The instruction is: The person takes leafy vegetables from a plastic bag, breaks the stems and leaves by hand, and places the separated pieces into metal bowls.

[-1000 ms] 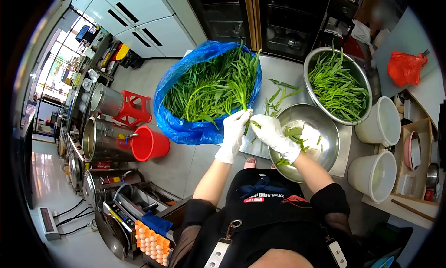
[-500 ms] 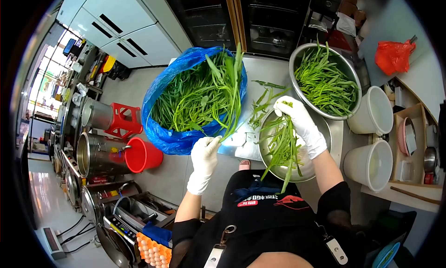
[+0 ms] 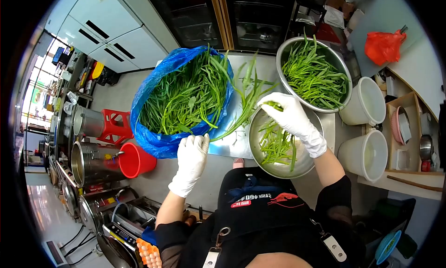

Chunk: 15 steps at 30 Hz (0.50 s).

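Observation:
My left hand [image 3: 191, 157], in a white glove, pinches the stem end of a long water spinach stalk [image 3: 245, 111], whose leaves spread over the metal table [image 3: 239, 66]. Above the lower steel bowl [image 3: 303, 171], my right hand [image 3: 290, 113], gloved too, is closed around a short bunch of green stems [image 3: 273, 105]. Cut stem pieces [image 3: 278, 147] lie in that bowl. On the left, a blue plastic bag [image 3: 139, 111] stands open, full of uncut water spinach [image 3: 181, 98]. Leafy tops [image 3: 316, 77] fill the upper steel bowl [image 3: 347, 66].
Two white buckets [image 3: 371, 100] stand right of the bowls. A red bucket [image 3: 137, 160] and a red stool [image 3: 115, 125] are on the floor to the left, near large steel pots [image 3: 93, 163]. Loose greens lie on the table between bag and bowls.
The long stems hanging from my right hand are gone from it, and short pieces now lie in the lower bowl. The stalk in my left hand has swung away from the bag, rightward.

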Each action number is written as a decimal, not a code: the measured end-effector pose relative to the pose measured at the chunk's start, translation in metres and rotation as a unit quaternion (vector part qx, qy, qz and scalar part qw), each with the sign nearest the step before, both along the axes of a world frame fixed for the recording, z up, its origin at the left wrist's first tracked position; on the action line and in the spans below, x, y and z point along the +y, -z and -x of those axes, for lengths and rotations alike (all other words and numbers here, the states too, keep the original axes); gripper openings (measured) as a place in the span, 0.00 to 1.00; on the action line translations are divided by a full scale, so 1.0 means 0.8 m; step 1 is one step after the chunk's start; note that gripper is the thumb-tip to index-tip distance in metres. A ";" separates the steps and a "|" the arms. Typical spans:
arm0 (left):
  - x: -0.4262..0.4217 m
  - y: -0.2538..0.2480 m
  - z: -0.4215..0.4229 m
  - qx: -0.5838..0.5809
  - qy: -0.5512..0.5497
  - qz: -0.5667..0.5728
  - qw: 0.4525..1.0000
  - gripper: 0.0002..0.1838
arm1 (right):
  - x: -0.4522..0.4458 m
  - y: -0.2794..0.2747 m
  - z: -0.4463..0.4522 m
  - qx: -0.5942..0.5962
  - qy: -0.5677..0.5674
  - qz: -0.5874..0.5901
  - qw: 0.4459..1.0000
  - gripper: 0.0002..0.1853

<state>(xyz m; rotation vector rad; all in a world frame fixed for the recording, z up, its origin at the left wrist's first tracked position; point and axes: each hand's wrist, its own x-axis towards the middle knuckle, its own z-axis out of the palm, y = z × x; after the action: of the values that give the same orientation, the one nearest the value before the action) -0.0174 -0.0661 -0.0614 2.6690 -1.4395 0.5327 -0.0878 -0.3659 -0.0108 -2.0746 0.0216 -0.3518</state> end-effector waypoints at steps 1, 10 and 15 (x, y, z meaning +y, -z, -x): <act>-0.002 -0.007 -0.002 -0.018 0.022 -0.008 1.000 0.19 | 0.003 0.002 -0.002 -0.015 0.007 0.060 0.998 0.08; -0.014 -0.040 -0.008 -0.075 0.069 -0.041 0.994 0.20 | 0.017 0.069 -0.018 -0.030 -0.018 0.415 0.909 0.07; -0.013 -0.042 -0.009 -0.098 0.048 0.013 0.994 0.21 | 0.018 0.090 -0.015 0.002 -0.026 0.418 0.908 0.04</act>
<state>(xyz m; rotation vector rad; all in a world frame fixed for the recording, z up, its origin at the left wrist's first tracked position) -0.0101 -0.0761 -0.0274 2.5725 -1.5867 0.8181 -0.0759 -0.3511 -0.0827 -2.9191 -0.2177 -0.3587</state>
